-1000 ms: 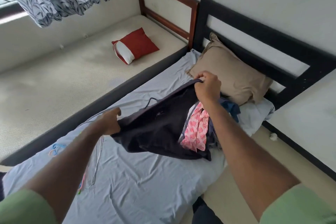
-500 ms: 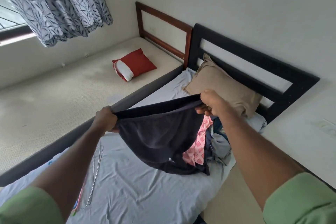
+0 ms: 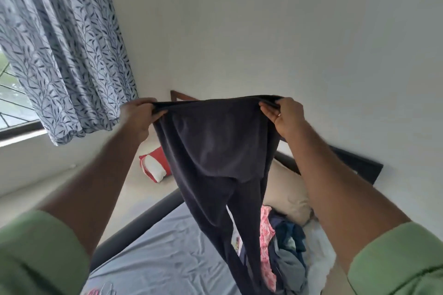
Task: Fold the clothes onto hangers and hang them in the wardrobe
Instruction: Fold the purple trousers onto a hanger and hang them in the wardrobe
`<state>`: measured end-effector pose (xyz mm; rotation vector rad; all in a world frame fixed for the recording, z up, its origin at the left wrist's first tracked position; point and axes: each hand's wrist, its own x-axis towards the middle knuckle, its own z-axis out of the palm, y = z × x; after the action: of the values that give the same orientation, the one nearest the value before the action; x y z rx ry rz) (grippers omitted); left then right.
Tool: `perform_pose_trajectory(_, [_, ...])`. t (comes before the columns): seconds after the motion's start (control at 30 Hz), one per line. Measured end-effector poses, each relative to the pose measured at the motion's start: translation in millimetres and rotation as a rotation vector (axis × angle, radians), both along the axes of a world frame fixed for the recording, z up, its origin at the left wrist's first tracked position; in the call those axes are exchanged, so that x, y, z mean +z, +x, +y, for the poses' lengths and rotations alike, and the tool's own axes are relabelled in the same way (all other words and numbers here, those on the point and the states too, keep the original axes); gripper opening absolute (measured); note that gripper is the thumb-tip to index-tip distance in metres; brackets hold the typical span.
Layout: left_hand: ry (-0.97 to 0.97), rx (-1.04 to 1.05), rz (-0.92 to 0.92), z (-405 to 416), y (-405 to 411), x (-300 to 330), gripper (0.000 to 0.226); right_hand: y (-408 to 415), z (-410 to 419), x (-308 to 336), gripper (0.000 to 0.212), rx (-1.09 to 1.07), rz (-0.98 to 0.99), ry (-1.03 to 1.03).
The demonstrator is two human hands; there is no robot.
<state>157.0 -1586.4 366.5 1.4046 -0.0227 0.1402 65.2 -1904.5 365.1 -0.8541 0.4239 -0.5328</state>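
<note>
A: One garment, a pair of dark trousers, is held up by its waistband above the bed. The band is pinched at one end by the left hand and at the other by the right hand, fingers curled over the cloth, so that the band is stretched nearly flat between them.

B: How much of the job can be counted as done?

A: Very little, as far as can be judged. Nothing is seen on a hanger, and no wardrobe is in view. What look like wire hangers are glimpsed at the bottom edge, on the sheet, though too little is shown to be sure. The trousers are yet to be folded over one and carried off.

B: And what is left?

A: A heap of clothes lies beside the hanging legs, near a tan pillow: a pink patterned piece, something blue, something grey. All of it is crumpled and unsorted.

B: What can be said of the cloth?

A: The trousers are made of a soft, matt fabric. It is draped in long loose folds, and the two legs hang limp and narrow toward the sheet. The grey-blue sheet itself is creased. A red cushion is seen on the bare mattress beyond, and a leaf-printed curtain is gathered at the window.
</note>
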Motion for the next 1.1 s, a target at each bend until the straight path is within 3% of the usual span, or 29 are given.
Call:
perform_pose_trajectory(0.1, [-0.135,0.031,-0.104,-16.3,15.7,62.0,0.026,-4.0,-9.1,52.1,0.031,-0.044,-0.105,-0.035])
perform_pose_trajectory(0.23, [-0.154,0.007,-0.242,-22.9,32.5,124.9,0.028,-13.2,-15.1,117.8,0.025,-0.066,-0.275,-0.069])
perform_pose_trajectory(0.33, [-0.116,0.001,-0.259,-28.4,34.5,145.2,0.024,-17.7,-15.8,140.3,0.02,-0.083,-0.275,-0.098])
perform_pose_trajectory(0.53, [-0.162,0.018,-0.267,-34.4,29.2,145.5,0.025,-22.9,-20.7,132.8,0.011,-0.129,-0.226,-0.121])
perform_pose_trajectory(0.87, [0.121,0.16,-0.263,-52.2,60.7,128.9,0.021,-1.4,-45.5,112.8,0.014,-0.12,-0.133,-0.122])
perform_pose_trajectory(1.1, [0.116,0.001,-0.073,-131.6,140.2,57.9,0.027,62.8,-121.4,45.6,0.014,-0.08,-0.025,-0.045])
